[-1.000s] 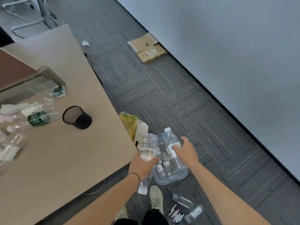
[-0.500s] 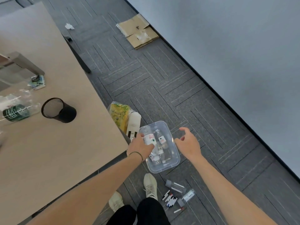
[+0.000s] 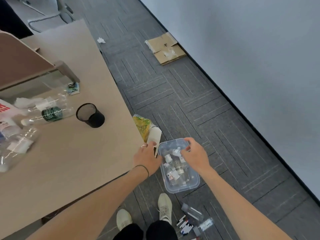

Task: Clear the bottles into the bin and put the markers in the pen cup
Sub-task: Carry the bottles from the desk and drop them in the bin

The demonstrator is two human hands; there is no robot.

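Clear plastic is what the bin (image 3: 180, 185) is made of, and it is sitting on the grey carpet floor (image 3: 181, 104) just beside the corner of the desk (image 3: 72, 153). Small bottles (image 3: 173, 172) are lying inside the bin in a heap. The right hand (image 3: 194, 155) is reaching over the far end of the bin, and its fingers are curling around the white cap end of one small bottle (image 3: 177, 151) there, so that grip is holding the bottle. The left hand (image 3: 147, 158) is hanging just beside the bin, at the desk corner. Its fingers are bent and lying against a white card (image 3: 154, 136) that is standing between the desk and the bin. I cannot tell if that grip is holding the card or only touching it.

Near the bin, on the side closer to the person, two more bottles (image 3: 197, 218) and a bunch of markers (image 3: 185, 226) are lying on the floor, next to two pale shoes (image 3: 164, 207). A yellow bag (image 3: 142, 125) is sitting just past the bin, against the desk edge.

Up on the desk, well apart from the bin, a black mesh pen cup (image 3: 90, 115) is standing upright. Past the cup, big clear bottles (image 3: 50, 111) are lying on their sides, one with a green label. Far from the bin, flat cardboard (image 3: 166, 48) is lying on the floor by the wall (image 3: 251, 58).
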